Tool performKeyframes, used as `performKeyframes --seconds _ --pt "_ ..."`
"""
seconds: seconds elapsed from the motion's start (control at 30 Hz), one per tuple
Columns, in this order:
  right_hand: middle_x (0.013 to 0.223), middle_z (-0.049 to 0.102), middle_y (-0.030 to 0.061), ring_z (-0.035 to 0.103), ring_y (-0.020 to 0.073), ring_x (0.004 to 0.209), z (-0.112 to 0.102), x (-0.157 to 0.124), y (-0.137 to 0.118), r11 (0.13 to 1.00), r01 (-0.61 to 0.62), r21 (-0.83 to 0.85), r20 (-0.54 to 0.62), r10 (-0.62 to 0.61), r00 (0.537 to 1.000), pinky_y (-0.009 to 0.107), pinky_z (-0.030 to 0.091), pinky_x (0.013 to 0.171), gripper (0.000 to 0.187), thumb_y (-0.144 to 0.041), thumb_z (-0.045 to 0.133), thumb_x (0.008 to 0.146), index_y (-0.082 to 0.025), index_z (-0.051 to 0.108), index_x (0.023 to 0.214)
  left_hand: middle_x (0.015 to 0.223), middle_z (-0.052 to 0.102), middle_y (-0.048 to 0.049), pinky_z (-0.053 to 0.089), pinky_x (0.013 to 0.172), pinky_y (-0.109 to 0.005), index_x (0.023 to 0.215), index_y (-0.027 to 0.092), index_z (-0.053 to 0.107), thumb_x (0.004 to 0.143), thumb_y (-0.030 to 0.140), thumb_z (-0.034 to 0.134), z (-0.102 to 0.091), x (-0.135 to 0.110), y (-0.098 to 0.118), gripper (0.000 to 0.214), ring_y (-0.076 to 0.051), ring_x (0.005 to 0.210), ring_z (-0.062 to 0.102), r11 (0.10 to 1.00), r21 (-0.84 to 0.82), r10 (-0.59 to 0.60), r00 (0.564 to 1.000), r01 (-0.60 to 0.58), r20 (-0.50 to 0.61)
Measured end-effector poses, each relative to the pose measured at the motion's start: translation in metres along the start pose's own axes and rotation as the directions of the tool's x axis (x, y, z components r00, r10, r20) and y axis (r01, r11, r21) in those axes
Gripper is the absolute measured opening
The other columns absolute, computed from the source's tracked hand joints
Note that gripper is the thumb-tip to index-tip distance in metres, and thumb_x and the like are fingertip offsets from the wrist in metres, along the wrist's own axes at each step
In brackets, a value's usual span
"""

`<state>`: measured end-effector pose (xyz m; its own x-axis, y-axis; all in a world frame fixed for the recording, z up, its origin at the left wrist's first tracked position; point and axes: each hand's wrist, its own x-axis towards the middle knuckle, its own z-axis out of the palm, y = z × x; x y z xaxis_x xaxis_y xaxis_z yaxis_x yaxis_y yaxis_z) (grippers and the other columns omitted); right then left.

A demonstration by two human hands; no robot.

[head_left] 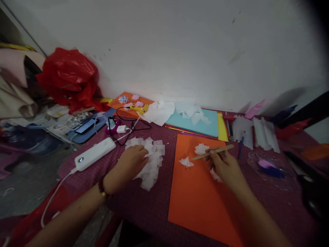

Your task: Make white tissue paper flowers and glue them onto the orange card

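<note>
Forearms (69,219) slanting inward from the lower corners, right hand (224,166) pinching a wooden stick (223,149) above orange paper (195,206), left hand (131,163) palm-down over white squares (153,166), its grip unclear

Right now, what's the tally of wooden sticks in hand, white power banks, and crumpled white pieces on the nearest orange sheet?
Flat wooden stick in the right hand: 1
White rectangular power bank: 1
Crumpled white pieces on the orange sheet: 3
Total: 5
</note>
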<state>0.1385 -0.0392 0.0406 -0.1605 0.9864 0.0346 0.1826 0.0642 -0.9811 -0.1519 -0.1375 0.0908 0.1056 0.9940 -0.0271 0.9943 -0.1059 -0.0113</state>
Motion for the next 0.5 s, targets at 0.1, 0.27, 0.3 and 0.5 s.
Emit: performKeyframes --seconds 0.1,0.27,0.3,0.5 --pt "0.068 0.060 0.0005 0.051 0.0120 0.042 -0.001 0.001 0.003 1.000 0.021 0.005 -0.008 -0.021 1.000 0.024 0.034 0.035 0.032 -0.051 0.054 0.081 -0.019 0.054 0.087 0.092 0.066 -0.0111 0.044 0.080 -0.036 0.089 0.015 0.065 0.085 0.036 0.055 0.009 0.011 -0.018 0.024 -0.026 0.090 0.060 0.998 0.014 -0.062 0.998 0.063 -0.026" --pt "0.068 0.060 0.0010 0.051 0.0120 0.042 -0.005 -0.001 0.003 1.000 0.014 0.016 -0.041 -0.013 0.999 0.023 0.032 0.034 0.031 -0.048 0.054 0.082 -0.018 0.055 0.089 0.075 0.065 -0.0060 0.038 0.062 -0.027 0.075 0.016 0.065 0.085 0.029 0.046 0.024 0.022 -0.026 0.025 -0.018 0.070 0.058 0.978 -0.126 -0.164 0.986 0.163 0.006" --pt "0.067 0.060 0.0013 0.051 0.0125 0.042 -0.007 -0.001 0.002 1.000 0.015 0.007 -0.048 -0.015 0.999 0.024 0.033 0.035 0.030 -0.048 0.055 0.082 -0.018 0.056 0.088 0.070 0.064 -0.0048 0.036 0.060 -0.026 0.072 0.015 0.064 0.085 0.027 0.043 0.025 0.022 -0.029 0.027 -0.016 0.065 0.057 0.966 -0.185 -0.183 0.983 0.179 -0.008" --pt "0.068 0.064 0.0043 0.053 0.0143 0.042 -0.013 -0.004 -0.007 0.998 0.059 -0.004 -0.076 -0.059 0.995 0.026 0.035 0.035 0.026 -0.045 0.053 0.082 -0.020 0.056 0.085 0.071 0.065 -0.0031 0.039 0.061 -0.025 0.072 0.015 0.064 0.080 0.029 0.046 0.014 0.022 -0.046 0.024 -0.015 0.066 0.056 0.864 -0.466 -0.290 0.944 0.189 -0.156"
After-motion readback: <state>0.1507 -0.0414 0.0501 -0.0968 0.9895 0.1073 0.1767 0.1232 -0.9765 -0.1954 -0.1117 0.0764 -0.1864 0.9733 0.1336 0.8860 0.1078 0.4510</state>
